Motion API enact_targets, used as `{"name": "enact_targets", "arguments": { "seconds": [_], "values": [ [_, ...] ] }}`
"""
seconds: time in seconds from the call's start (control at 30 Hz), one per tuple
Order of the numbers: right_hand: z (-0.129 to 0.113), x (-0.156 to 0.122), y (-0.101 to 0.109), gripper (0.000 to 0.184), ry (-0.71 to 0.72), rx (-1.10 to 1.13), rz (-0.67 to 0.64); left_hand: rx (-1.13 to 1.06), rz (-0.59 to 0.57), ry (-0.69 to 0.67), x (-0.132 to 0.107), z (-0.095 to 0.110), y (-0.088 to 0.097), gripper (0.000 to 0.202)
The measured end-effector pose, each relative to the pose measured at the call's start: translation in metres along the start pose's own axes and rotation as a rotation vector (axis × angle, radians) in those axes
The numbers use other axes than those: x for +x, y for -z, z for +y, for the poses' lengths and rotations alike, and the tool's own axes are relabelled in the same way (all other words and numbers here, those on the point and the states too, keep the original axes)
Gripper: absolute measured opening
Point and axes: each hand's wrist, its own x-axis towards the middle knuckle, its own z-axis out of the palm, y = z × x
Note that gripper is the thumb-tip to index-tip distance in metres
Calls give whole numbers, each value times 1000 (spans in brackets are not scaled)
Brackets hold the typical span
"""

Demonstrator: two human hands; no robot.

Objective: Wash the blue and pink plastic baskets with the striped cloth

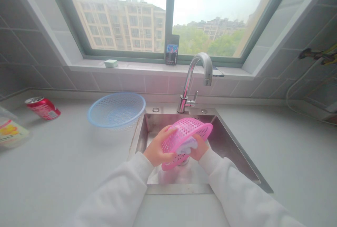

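My left hand point(157, 148) grips a pink perforated basket point(184, 133), tilted on its side above the steel sink point(231, 149). My right hand point(199, 148) is closed on a pale purple-and-white cloth or sponge point(187, 145), pressed against the inside of the pink basket. Both hands are over the sink's drain, below the curved tap point(198, 76). Both arms wear white sleeves.
A blue perforated basket point(116, 110) stands on the counter left of the sink. A red can point(43, 107) lies on its side at far left, beside a packet point(12, 132). On the window sill are a phone point(172, 49) and a small green box point(111, 63). Cables hang at right.
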Motion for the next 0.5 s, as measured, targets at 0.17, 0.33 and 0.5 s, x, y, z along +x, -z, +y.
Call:
{"name": "enact_targets", "arguments": {
  "seconds": [0.17,0.33,0.5],
  "values": [
    [-20,4,-9,33,-208,471,82,-40,8,112,-5,-7,-1,124],
    [-22,7,-3,31,-239,727,176,-38,-45,151,-3,-5,-1,140],
    [-12,5,2,37,-24,394,123,-74,-15,82,1,5,-6,117]
  ]
}}
